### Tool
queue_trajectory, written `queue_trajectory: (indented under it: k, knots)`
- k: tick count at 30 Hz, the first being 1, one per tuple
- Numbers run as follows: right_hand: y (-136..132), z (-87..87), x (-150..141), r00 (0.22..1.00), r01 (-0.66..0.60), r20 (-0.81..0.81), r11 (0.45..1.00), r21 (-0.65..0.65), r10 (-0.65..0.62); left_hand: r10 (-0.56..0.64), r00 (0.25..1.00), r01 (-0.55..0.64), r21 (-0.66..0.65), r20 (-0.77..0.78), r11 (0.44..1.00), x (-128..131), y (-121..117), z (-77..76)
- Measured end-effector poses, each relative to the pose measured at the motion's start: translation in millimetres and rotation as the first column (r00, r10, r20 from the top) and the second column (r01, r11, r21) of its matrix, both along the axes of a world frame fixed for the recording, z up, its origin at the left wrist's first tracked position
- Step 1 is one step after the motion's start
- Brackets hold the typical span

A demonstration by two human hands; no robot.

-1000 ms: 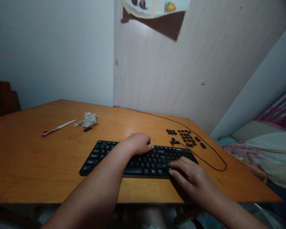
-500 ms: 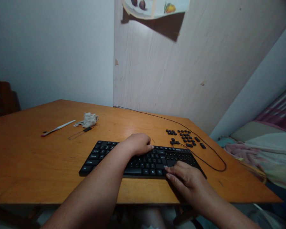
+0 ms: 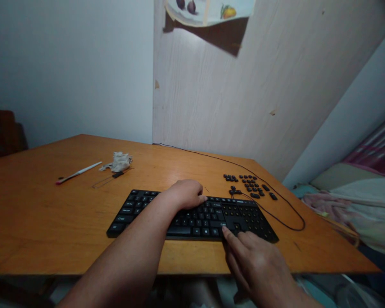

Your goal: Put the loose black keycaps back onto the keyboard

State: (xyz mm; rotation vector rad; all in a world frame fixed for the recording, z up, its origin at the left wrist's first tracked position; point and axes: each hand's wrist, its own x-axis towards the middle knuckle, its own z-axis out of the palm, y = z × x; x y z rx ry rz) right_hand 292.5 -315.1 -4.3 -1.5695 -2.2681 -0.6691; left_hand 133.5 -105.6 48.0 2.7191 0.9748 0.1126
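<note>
A black keyboard [image 3: 182, 231] lies along the table's front part. Its right-hand section shows bare key sockets with no caps. My left hand [image 3: 188, 193] is closed over the keyboard's back edge near the middle, the thumb on the upper keys; its other fingers are mostly hidden. My right hand [image 3: 255, 256] is at the front edge, index finger stretched out with its tip on a key at the lower right of the letter block. The thumb hangs apart from it, below the front edge. Removed black keycaps [image 3: 252, 185] lie grouped behind the keyboard on the right.
On the left are a white-handled toothbrush [image 3: 83, 170], a crumpled whitish cloth [image 3: 120, 161] and a wire keycap puller [image 3: 107, 179]. A black cable [image 3: 303, 220] loops across the right of the wooden table [image 3: 51, 239]. Bedding [image 3: 336, 205] lies beyond the right edge.
My right hand has gone from a pinch at the keyboard's lower right to a stretched index finger there, its thumb dropping and palm moving nearer me. My left hand has stayed put.
</note>
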Motion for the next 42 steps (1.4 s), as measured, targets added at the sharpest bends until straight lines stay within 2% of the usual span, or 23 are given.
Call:
queue_trajectory:
  k: [6, 11, 16, 19, 24, 32, 34, 37, 39, 42]
  knots:
    - [-2, -3.5, 0, 0.993, 0.043, 0.110, 0.999, 0.023, -0.045, -0.008, 1.000, 0.008, 0.000, -0.020, 1.000, 1, 2, -0.8]
    - [1, -5.8, -3, 0.993, 0.038, 0.114, 0.999, 0.020, -0.040, -0.008, 1.000, 0.009, 0.013, -0.014, 1.000, 0, 1, -0.7]
    - [-1, 5.9, 2, 0.999, 0.036, -0.018, 0.999, -0.038, -0.037, -0.018, 1.000, 0.018, 0.007, -0.011, 1.000, 0, 3, -0.8]
    - [-3, 13.0, 7, 0.994, 0.027, -0.108, 0.999, -0.017, -0.029, -0.028, 1.000, 0.028, 0.011, -0.013, 1.000, 0, 3, -1.3]
    - [-3, 11.1, 8, 0.990, 0.004, -0.143, 0.997, -0.071, -0.014, -0.008, 1.000, 0.008, 0.004, -0.007, 1.000, 0, 3, -2.0]
    - [-1, 13.9, 11, 0.959, 0.017, -0.273, 0.980, -0.198, -0.072, -0.012, 1.000, 0.012, -0.002, -0.012, 1.000, -1, 5, -3.0]
    - [4, 18.0, 22, 0.922, 0.011, -0.377, 0.979, -0.204, -0.089, -0.020, 1.000, 0.020, -0.010, -0.005, 1.000, -2, 6, -3.4]
    - [17, 29.6, 48, 0.801, 0.066, -0.585, 0.991, -0.118, -0.123, -0.020, 1.000, 0.021, -0.034, 0.018, 0.999, -2, 7, -3.8]
    - [31, 39.8, 73, 0.681, 0.171, -0.715, 0.984, -0.056, -0.160, -0.018, 0.999, 0.020, -0.051, 0.032, 0.998, -3, 8, -3.6]
    - [57, 55.1, 113, 0.447, 0.326, -0.883, 0.945, 0.009, -0.145, -0.031, 0.999, 0.034, -0.066, 0.044, 0.997, -5, 8, -2.9]
